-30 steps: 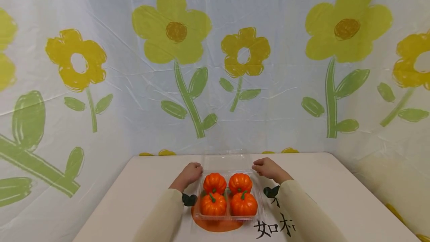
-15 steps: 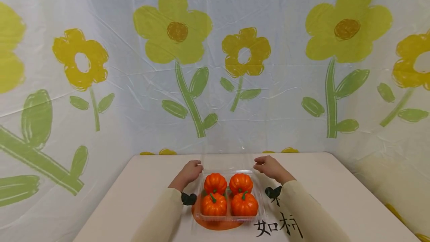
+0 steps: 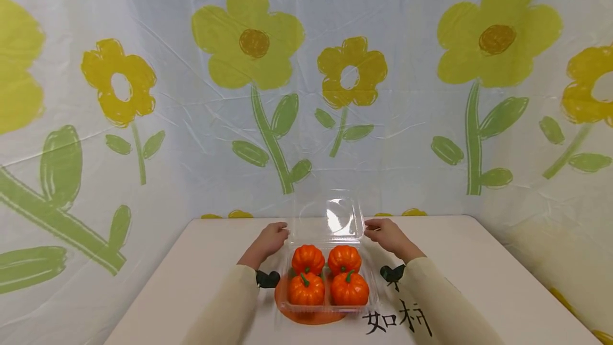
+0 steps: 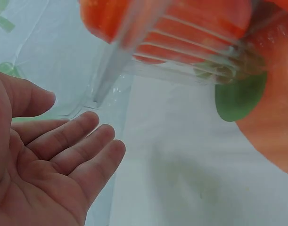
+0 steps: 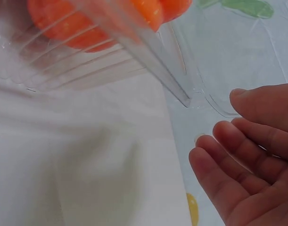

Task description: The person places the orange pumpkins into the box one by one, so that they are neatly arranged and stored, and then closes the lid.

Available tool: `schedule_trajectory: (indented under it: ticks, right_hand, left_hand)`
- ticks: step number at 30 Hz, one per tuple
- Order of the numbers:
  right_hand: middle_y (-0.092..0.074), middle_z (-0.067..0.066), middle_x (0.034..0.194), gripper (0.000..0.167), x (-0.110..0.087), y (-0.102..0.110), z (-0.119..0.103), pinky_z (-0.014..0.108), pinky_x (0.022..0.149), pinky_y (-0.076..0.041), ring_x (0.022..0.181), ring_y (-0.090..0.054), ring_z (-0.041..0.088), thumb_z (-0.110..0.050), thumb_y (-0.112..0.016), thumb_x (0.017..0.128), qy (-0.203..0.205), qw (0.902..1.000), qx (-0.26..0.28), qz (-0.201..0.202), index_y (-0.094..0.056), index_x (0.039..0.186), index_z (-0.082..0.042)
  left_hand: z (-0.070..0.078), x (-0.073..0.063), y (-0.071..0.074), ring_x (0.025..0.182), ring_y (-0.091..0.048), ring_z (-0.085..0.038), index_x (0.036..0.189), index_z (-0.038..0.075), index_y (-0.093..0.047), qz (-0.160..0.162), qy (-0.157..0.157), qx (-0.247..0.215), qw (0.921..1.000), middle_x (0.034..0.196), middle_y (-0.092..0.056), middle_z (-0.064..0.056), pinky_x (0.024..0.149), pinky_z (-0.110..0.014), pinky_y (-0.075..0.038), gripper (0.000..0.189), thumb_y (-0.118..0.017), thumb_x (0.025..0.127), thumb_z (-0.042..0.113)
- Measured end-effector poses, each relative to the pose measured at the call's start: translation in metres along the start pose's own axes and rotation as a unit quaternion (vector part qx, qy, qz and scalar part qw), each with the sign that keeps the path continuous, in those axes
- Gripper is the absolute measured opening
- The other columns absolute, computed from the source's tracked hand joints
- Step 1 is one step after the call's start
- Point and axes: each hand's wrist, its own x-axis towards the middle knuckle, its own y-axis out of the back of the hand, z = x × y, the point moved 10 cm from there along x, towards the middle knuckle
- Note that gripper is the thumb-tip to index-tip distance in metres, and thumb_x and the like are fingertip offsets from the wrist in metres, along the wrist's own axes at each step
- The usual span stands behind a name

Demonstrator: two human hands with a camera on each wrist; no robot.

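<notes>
A clear plastic clamshell box (image 3: 327, 310) stands on the table, holding several orange toy pumpkins (image 3: 306, 289) with green stems. Its hinged clear lid (image 3: 328, 217) is raised at the far side, leaning back. My left hand (image 3: 272, 238) is at the lid's left edge, its fingers extended and the thumb apart from them in the left wrist view. On the other side, my right hand (image 3: 387, 234) is at the lid's right edge. The right wrist view shows that edge running between thumb and index finger, which stand apart. Exact contact is hard to tell on both sides.
The white table (image 3: 206, 276) has a printed orange circle (image 3: 306, 317) partly under the box and black characters (image 3: 380, 323) at the near right. Behind it hangs a flower-patterned cloth (image 3: 407, 121). Dark straps (image 3: 268, 279) show near the wrists.
The lid has swung up and now stands higher, with a bright reflection on it. Both hands have risen slightly along its sides. The pumpkins have stayed in the box.
</notes>
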Motion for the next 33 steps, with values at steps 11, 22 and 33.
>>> schedule_trajectory:
  ticks: [11, 22, 33]
  right_hand:
    - [-0.064, 0.021, 0.119, 0.042, -0.002, 0.010, -0.009, 0.046, 0.091, -0.055, 0.103, -0.065, 0.032, -0.012, -0.057, 0.094, -0.017, 0.9986, 0.051, 0.002, -0.052, 0.133, 0.004]
    - [-0.059, 0.027, 0.125, 0.047, 0.002, 0.024, -0.022, 0.044, 0.094, -0.054, 0.111, -0.060, 0.042, -0.011, -0.055, 0.097, -0.005, 0.9927, 0.117, 0.028, -0.043, 0.140, 0.001]
    - [-0.058, 0.026, 0.121, 0.037, 0.001, 0.034, -0.031, 0.039, 0.092, -0.056, 0.107, -0.062, 0.036, -0.009, -0.055, 0.096, -0.006, 0.9864, 0.151, 0.065, -0.050, 0.132, 0.001]
  left_hand:
    - [0.011, -0.001, 0.007, 0.110, -0.064, -0.033, 0.145, -0.004, -0.039, -0.006, -0.002, -0.038, 0.9993, 0.130, -0.061, -0.023, 0.094, -0.048, -0.053, 0.053, -0.046, 0.099, 0.023]
    - [0.035, -0.006, 0.029, 0.111, -0.064, -0.034, 0.147, 0.002, -0.039, 0.057, -0.035, -0.103, 0.9924, 0.136, -0.057, -0.021, 0.093, -0.043, -0.055, 0.052, -0.048, 0.098, 0.016]
    - [0.046, -0.009, 0.042, 0.109, -0.064, -0.031, 0.142, 0.009, -0.047, 0.095, -0.059, -0.124, 0.9859, 0.127, -0.060, -0.021, 0.088, -0.041, -0.057, 0.048, -0.055, 0.095, 0.010]
